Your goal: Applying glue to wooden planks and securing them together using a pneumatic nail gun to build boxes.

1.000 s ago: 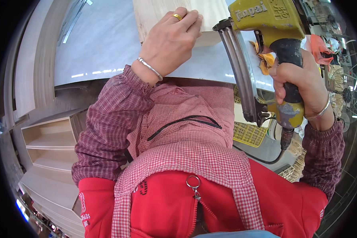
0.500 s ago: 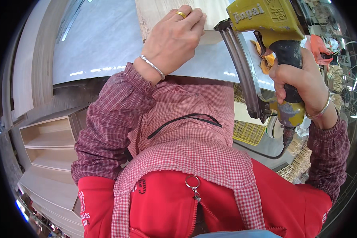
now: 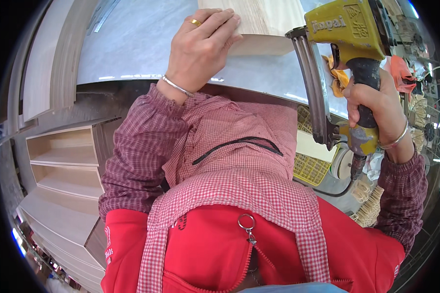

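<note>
My left hand (image 3: 200, 46), with a gold ring and a silver bracelet, is closed over the near left corner of a pale wooden piece (image 3: 266, 17) on the worktable. Its fingertips rest on the top, and the thumb lies by the front edge. The far part of the wood runs out of view. My right hand (image 3: 376, 100) is wrapped round the black grip of a yellow air nail gun (image 3: 347, 27). The gun's long metal magazine (image 3: 312, 83) slants down beside the table. Its nose is close to the wood's right end; contact cannot be made out.
The grey-blue worktable (image 3: 127, 53) has a stack of boards (image 3: 58, 58) at left. Open wooden boxes (image 3: 66, 146) are stacked below left. A yellow cloth (image 3: 337, 78) lies near the gun. At lower right are a yellow basket (image 3: 310, 168) and an air hose (image 3: 335, 194).
My left hand has moved left over the wood, to its near left corner. More of the wood's front face shows. The nail gun and my right hand appear farther right, partly with the view's shift.
</note>
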Demonstrator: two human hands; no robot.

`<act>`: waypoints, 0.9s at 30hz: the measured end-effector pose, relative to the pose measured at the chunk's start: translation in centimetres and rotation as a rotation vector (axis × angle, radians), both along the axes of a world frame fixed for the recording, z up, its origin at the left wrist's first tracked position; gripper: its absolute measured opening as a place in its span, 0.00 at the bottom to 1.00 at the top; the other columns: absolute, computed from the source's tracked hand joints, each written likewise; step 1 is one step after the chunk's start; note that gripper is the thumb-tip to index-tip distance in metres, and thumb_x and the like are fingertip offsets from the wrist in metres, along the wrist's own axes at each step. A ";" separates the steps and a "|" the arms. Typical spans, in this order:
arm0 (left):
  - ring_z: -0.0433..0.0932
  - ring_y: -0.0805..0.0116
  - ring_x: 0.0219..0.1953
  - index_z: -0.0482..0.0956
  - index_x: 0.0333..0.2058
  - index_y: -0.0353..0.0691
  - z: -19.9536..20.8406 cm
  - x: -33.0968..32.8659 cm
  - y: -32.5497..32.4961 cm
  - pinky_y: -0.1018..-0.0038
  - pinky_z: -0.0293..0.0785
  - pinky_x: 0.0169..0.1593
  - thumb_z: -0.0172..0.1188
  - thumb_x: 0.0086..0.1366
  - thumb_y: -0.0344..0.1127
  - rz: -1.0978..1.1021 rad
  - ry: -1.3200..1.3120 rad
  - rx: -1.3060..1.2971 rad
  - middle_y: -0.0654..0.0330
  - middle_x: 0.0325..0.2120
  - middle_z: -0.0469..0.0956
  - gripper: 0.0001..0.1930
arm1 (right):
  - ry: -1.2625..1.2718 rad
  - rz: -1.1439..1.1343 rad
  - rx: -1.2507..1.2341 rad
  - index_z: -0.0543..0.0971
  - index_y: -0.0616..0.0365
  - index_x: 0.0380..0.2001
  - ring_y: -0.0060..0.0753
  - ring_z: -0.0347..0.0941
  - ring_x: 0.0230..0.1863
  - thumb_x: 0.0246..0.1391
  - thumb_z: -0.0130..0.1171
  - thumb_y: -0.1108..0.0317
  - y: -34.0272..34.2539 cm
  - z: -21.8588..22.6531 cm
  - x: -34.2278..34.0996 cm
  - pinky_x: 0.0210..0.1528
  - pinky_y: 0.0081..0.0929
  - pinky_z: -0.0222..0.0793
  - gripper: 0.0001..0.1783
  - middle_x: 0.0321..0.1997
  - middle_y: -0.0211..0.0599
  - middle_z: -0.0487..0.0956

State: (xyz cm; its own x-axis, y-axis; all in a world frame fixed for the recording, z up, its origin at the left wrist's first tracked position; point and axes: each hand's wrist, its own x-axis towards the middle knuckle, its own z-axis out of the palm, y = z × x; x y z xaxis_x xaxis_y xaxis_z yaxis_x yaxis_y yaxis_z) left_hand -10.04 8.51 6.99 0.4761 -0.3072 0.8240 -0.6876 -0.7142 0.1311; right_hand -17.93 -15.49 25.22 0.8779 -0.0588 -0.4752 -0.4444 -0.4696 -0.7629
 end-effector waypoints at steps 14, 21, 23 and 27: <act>0.75 0.73 0.40 0.81 0.36 0.43 -1.2 0.6 -0.7 0.77 0.71 0.43 0.65 0.51 0.35 0.016 -0.082 -0.086 0.68 0.39 0.79 0.12 | 0.030 0.056 -0.019 0.74 0.67 0.38 0.20 0.64 0.10 0.40 0.56 0.71 4.4 0.9 0.5 0.16 0.14 0.61 0.18 0.12 0.32 0.70; 0.75 0.74 0.40 0.81 0.36 0.43 -1.3 0.7 -0.9 0.78 0.71 0.43 0.65 0.52 0.36 0.013 -0.101 -0.092 0.68 0.39 0.79 0.11 | 0.074 -0.018 0.024 0.74 0.67 0.37 0.21 0.64 0.10 0.40 0.56 0.71 4.5 0.7 0.6 0.16 0.14 0.62 0.17 0.12 0.32 0.71; 0.75 0.74 0.40 0.81 0.36 0.43 -1.4 0.7 -1.0 0.78 0.71 0.43 0.64 0.52 0.36 0.014 -0.108 -0.096 0.68 0.39 0.78 0.11 | 0.107 -0.064 0.058 0.74 0.67 0.36 0.21 0.64 0.10 0.40 0.56 0.71 4.6 0.7 0.6 0.16 0.15 0.62 0.16 0.12 0.32 0.71; 0.75 0.74 0.40 0.81 0.36 0.43 -1.2 0.8 -1.1 0.78 0.71 0.43 0.64 0.53 0.37 0.018 -0.104 -0.096 0.68 0.40 0.78 0.11 | 0.105 -0.050 0.057 0.74 0.67 0.36 0.22 0.64 0.10 0.41 0.55 0.72 4.7 1.0 0.6 0.16 0.15 0.62 0.15 0.12 0.33 0.71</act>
